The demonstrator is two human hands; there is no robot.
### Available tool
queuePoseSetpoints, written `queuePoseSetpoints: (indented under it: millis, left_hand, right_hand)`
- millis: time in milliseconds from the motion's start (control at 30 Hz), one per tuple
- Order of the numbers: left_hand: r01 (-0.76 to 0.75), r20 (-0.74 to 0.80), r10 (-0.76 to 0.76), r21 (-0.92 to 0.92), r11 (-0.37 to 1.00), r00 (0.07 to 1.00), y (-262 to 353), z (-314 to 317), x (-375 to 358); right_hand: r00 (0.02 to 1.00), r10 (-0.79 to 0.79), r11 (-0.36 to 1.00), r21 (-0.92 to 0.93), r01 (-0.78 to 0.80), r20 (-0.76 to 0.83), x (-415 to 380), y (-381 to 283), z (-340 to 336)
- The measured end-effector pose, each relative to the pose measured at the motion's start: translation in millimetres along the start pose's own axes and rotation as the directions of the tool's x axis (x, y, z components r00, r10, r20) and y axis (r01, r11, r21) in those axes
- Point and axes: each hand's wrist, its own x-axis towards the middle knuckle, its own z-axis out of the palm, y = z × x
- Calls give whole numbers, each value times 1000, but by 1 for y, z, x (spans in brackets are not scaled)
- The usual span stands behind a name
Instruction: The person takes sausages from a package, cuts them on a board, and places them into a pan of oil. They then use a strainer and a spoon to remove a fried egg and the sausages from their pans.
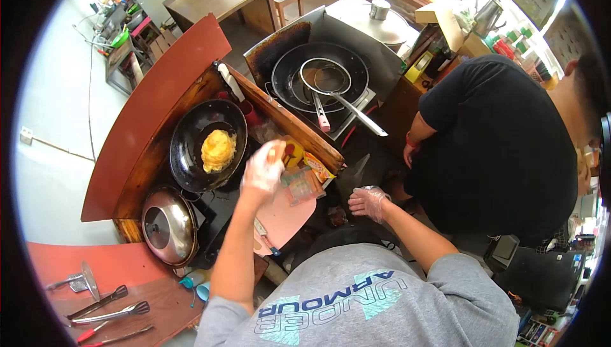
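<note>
My left hand [261, 170], in a clear plastic glove, is closed around a small orange-brown item that I cannot make out. It is just right of a black wok [184, 137] with a yellow egg-like mass [218, 150] in it. Below and right of that hand are a pink cutting board [289, 219], a clear plastic packet [301, 186] and a yellow-orange packet [318, 167]. My right hand [368, 203], also gloved, hangs open and empty in front of my grey shirt, its fingers spread.
A person in a black shirt [496, 149] stands close on the right. Behind are a second wok [286, 79] with strainers and a lidded pot [382, 25]. At left are a domed lid [168, 226] and tongs [114, 312]. A knife [261, 229] lies on the board.
</note>
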Motion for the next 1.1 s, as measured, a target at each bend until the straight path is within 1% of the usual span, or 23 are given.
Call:
queuePoseSetpoints:
  millis: [33,100,167,200,233,300,333,367,433,467,500,567,633,667,700,767,800,833,867,900,933,1033,1100]
  left_hand:
    - [-100,-68,113,169,981,991,18,-3,22]
    - [-155,-51,179,308,939,982,24,7,79]
    - [-12,-9,20,546,837,1000,41,21,127]
    - [3,45,-45,663,749,998,54,26,148]
    - [48,67,-140,726,686,988,57,37,170]
    - [111,59,-233,752,649,971,63,56,204]
    - [88,110,-304,817,570,946,63,61,217]
    - [114,82,-300,807,580,950,56,70,229]
    - [217,-6,-334,769,601,943,37,85,250]
    - [190,4,-309,781,595,951,43,84,248]
    - [172,-39,-235,796,581,971,43,85,245]
    - [124,-166,28,831,543,986,44,88,233]
    - [103,-197,129,850,517,972,54,99,208]
    - [133,-129,-45,832,539,991,72,104,196]
    - [119,-70,-113,844,522,991,83,112,180]
    - [51,24,-166,901,430,986,123,123,149]
    - [42,35,-167,900,434,985,120,130,146]
    - [37,43,-170,898,439,985,109,138,147]
    - [97,-11,-192,891,444,981,85,152,159]
    - [119,-30,-202,888,443,979,84,152,160]
    - [130,-39,-204,880,456,978,82,154,161]
    - [201,-68,-269,840,504,961,96,145,169]
    - [279,-122,-288,746,605,950,93,137,179]
  right_hand:
    - [1000,3,1000,-2,-3,6,-1,-4,-2]
    - [999,-30,1000,-3,30,-24,-4,-12,-8]
    - [998,-51,999,-8,51,-24,-14,-19,-13]
    - [997,-69,998,-10,69,-26,-16,-21,-17]
    - [997,-74,997,-7,73,-31,-18,-23,-21]
    - [995,-84,996,16,85,-58,-22,-27,-29]
    - [994,-95,994,54,98,-46,-25,-30,-35]
    - [994,-98,993,59,101,-54,-29,-37,-38]
    - [993,-119,988,99,119,-8,-39,-51,-41]
    - [990,-142,986,93,141,4,-46,-61,-39]
    - [990,-139,986,93,137,6,-48,-70,-41]
    - [973,-212,970,140,198,95,-48,-95,-42]
    - [960,-240,964,149,218,144,-55,-127,-35]
    - [958,-240,963,165,214,156,-58,-143,-31]
    - [957,-238,962,178,208,167,-60,-160,-25]
    - [942,-226,969,157,191,250,-56,-188,-17]
    - [932,-211,975,133,178,294,-54,-201,-10]
    - [940,-192,978,140,157,283,-52,-213,-3]
    - [931,-170,977,177,117,324,-45,-224,5]
    - [919,-148,975,209,74,366,-39,-232,11]
    - [916,-136,980,189,68,377,-30,-237,14]
    - [927,-144,984,147,98,347,-16,-251,20]
    - [930,-163,985,105,135,328,-42,-268,29]
